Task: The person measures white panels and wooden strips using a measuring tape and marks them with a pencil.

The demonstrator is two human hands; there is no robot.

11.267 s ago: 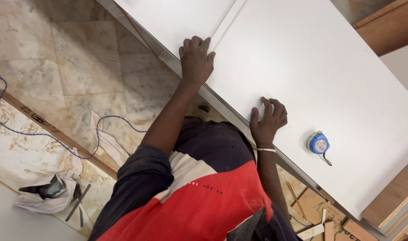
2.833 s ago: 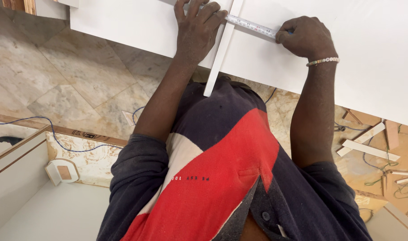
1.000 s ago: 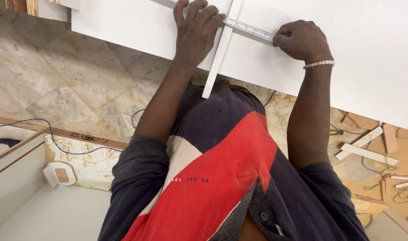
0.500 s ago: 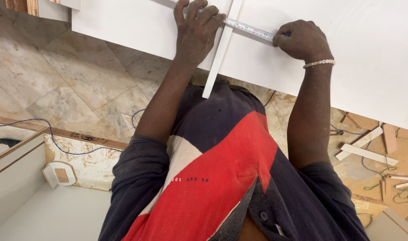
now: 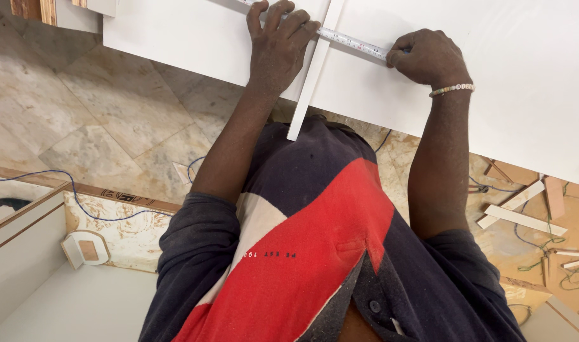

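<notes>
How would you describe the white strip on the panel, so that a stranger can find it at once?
Find the large white panel across the top of the view. Between the left hand and right hand, a narrow white strip lies across it and overhangs its near edge. Unlike the metal measuring tape stretched between the hands, it is plain, unmarked and crosses under the tape.
</notes>
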